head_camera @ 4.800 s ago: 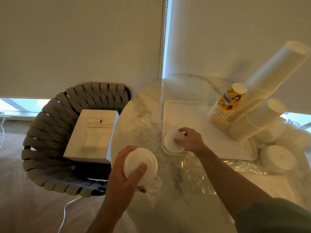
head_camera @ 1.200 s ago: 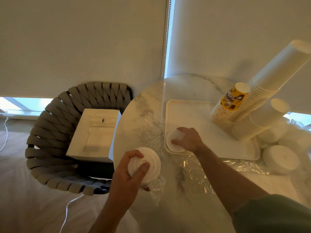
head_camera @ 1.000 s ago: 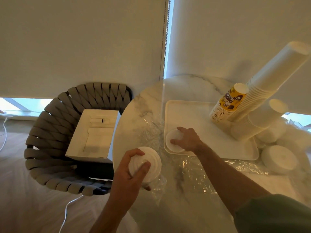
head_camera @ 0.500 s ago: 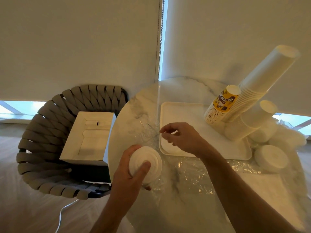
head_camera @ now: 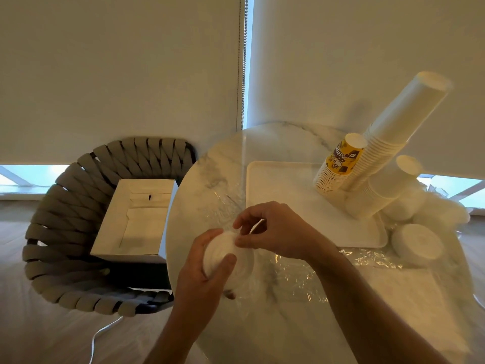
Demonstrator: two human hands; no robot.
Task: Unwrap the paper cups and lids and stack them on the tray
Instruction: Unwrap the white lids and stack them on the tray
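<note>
White plastic lids, a short sleeve of them (head_camera: 227,256), sit in the left hand (head_camera: 202,279), which grips the sleeve from below with thumb and fingers curled round its sides. It is held over the near left part of the marble desk (head_camera: 288,324). Thin clear wrap trails from the sleeve's lower end.

Right hand (head_camera: 278,232): thumb and forefinger closed in a pinch at the upper rim of the top lid. Cannot tell whether one lid or several are caught.

Tray (head_camera: 278,185) lies just beyond the hands. Its near left corner is hidden behind the right hand. On its right part, cup stacks (head_camera: 388,143) stand upside down, one with a yellow printed cup (head_camera: 341,158) on top. More lid stacks (head_camera: 417,243) lie on the desk right of the tray, on loose plastic film (head_camera: 296,274).

Step in hand, as judged: peel lids off the sleeve for the tray.

Method notes:
- Keep the left grip firm but low, so the top lids stay free.
- Lift at the rim edge, not the centre; nested lids cling.
- Separate with a slight twist before pulling.
- Set down flat, centred on any lids already there.
- Keep the wrap clear of the tray.
</note>
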